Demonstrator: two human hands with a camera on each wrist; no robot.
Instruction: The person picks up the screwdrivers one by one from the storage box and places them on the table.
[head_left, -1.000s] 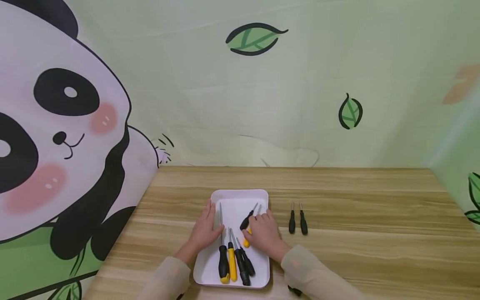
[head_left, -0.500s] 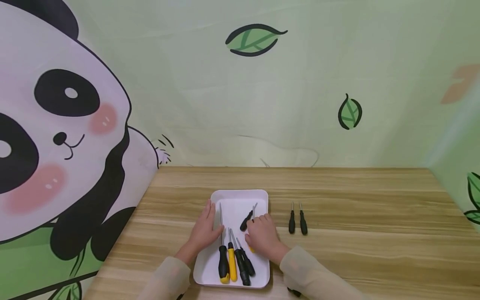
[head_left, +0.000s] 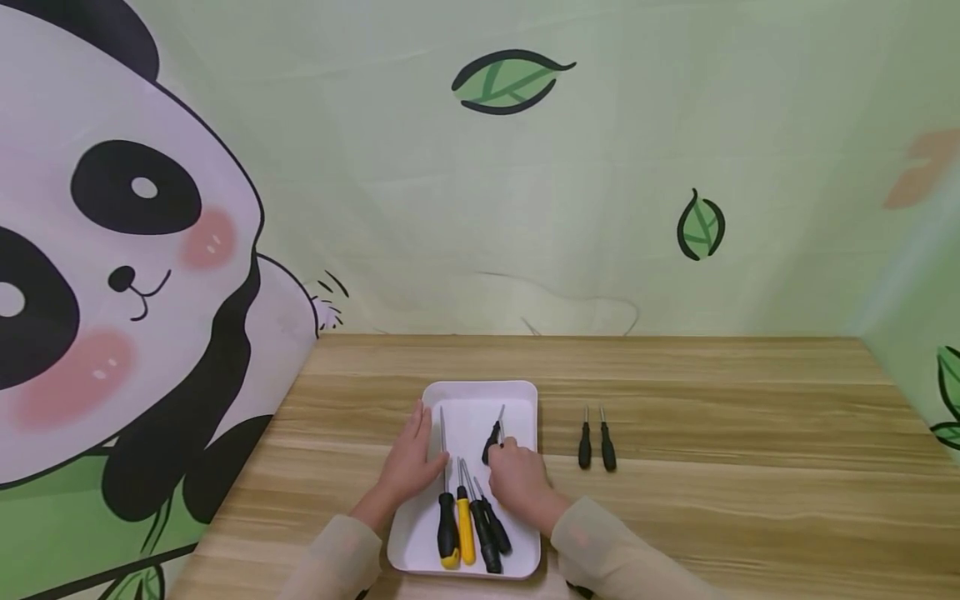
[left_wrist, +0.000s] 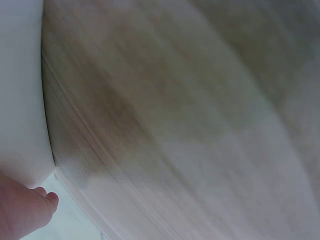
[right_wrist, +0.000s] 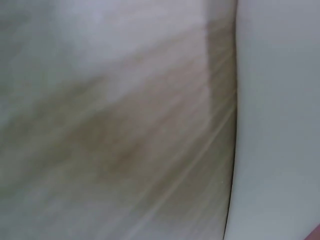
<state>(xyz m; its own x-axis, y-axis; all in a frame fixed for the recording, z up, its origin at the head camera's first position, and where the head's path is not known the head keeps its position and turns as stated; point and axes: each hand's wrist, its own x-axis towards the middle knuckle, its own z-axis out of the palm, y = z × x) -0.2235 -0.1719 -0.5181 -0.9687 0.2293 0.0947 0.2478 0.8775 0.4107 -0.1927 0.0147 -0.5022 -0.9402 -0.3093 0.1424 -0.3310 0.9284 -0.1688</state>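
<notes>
Fingers straight, the left hand point(head_left: 410, 458) lies along the tray's point(head_left: 411, 546) left rim, thumb angled inward, as I watch remotely; the right hand point(head_left: 517, 479), back up, curls around a screwdriver point(head_left: 502, 431) inside the tray, shaft pointing away, its handle hidden from me.

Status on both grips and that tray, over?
Left grip over left rim of white tray. Right grip holding a screwdriver, handle hidden. Black-handled screwdriver close beside that shaft, possibly in the way.
</notes>
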